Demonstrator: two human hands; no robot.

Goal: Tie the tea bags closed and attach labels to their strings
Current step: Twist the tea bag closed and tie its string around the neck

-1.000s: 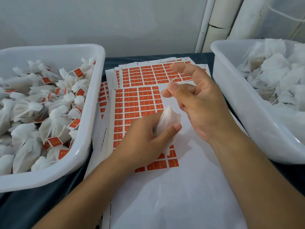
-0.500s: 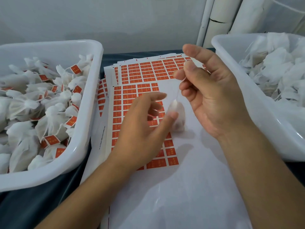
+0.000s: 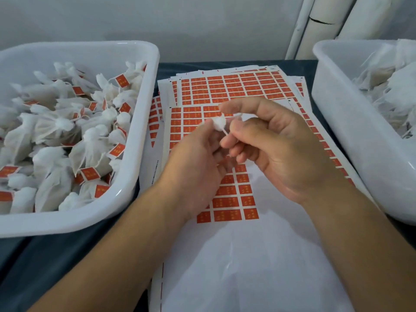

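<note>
My left hand (image 3: 198,163) grips a small white tea bag (image 3: 218,123); only its gathered top shows above my fingers. My right hand (image 3: 270,145) sits just right of it, and its curled fingers pinch the bag's white string (image 3: 225,132). Both hands hover over sheets of orange labels (image 3: 227,88) that lie on the dark table. The rest of the bag is hidden inside my left hand.
A white tub (image 3: 126,183) on the left holds several tied tea bags with orange labels. A second white tub (image 3: 337,113) on the right holds unlabelled white bags. Bare white backing sheet (image 3: 247,266) lies near me. White pipes (image 3: 315,23) stand at the back right.
The bag hung from the string in my right hand; my left hand has now closed round it and lifted it. My right hand has come down close to the bag's neck.
</note>
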